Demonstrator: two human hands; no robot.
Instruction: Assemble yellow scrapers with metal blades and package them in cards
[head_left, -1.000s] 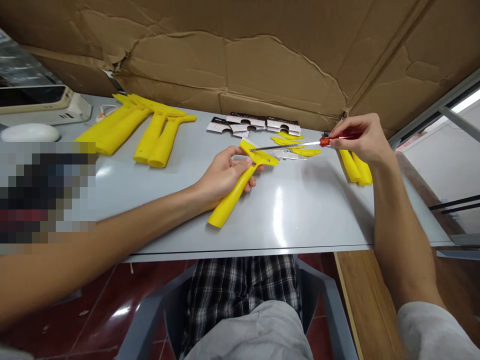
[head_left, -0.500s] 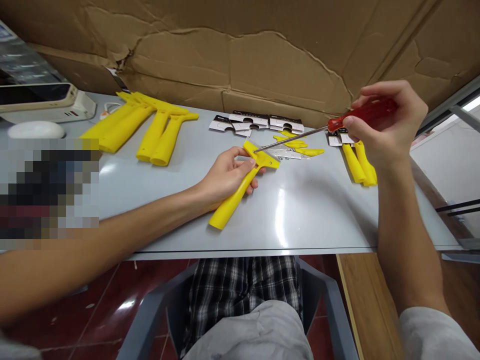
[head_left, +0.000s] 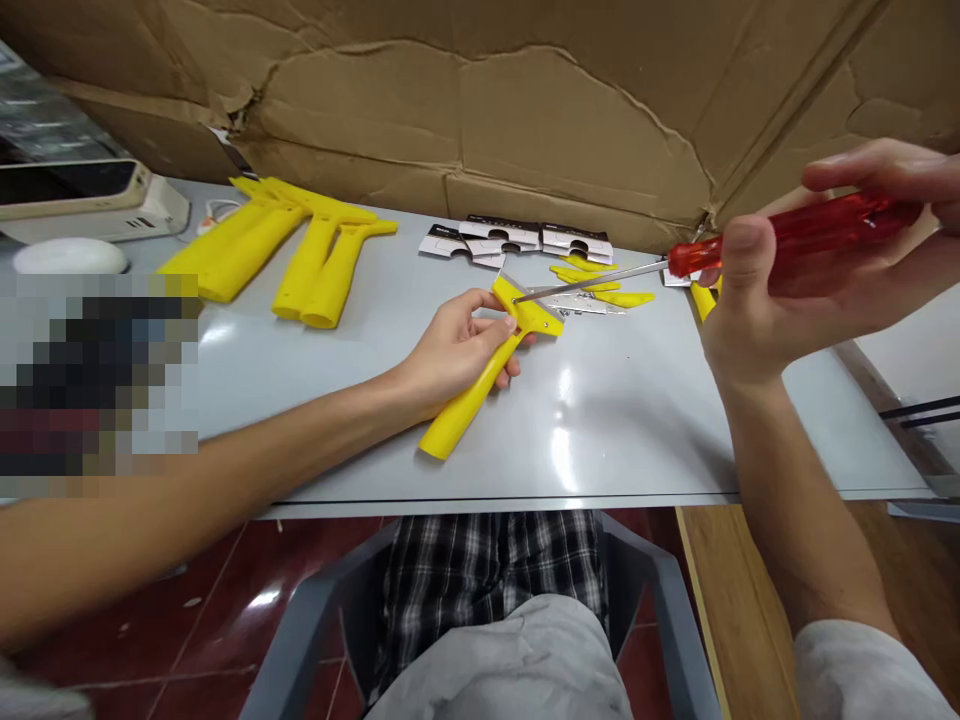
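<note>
My left hand (head_left: pixel 461 350) is closed round the neck of a yellow scraper (head_left: pixel 469 410), whose wide head with a metal blade points up and away from me. In my right hand (head_left: pixel 780 270) is a screwdriver (head_left: pixel 817 240) with a clear red handle, held between thumb and fingers. Its long metal shaft slants down to the left, and the tip meets a screw hole on the upper part of the scraper's head. Just behind the head lie metal blades (head_left: pixel 585 302) and several small yellow plastic pieces (head_left: pixel 626 299).
Several yellow scraper handles (head_left: pixel 247 245) lie on the left of the grey table (head_left: pixel 637 430). Black-and-white cards (head_left: pixel 502 240) rest by the cardboard wall (head_left: pixel 540 120). A phone (head_left: pixel 67 185) and a white oval object (head_left: pixel 71 258) are far left. Further handles (head_left: pixel 703 300) are partly hidden behind my right hand.
My right hand has shifted right and rolled over, its fingers loosened round the screwdriver handle. The tip stays on the scraper's head. My left hand has barely moved.
</note>
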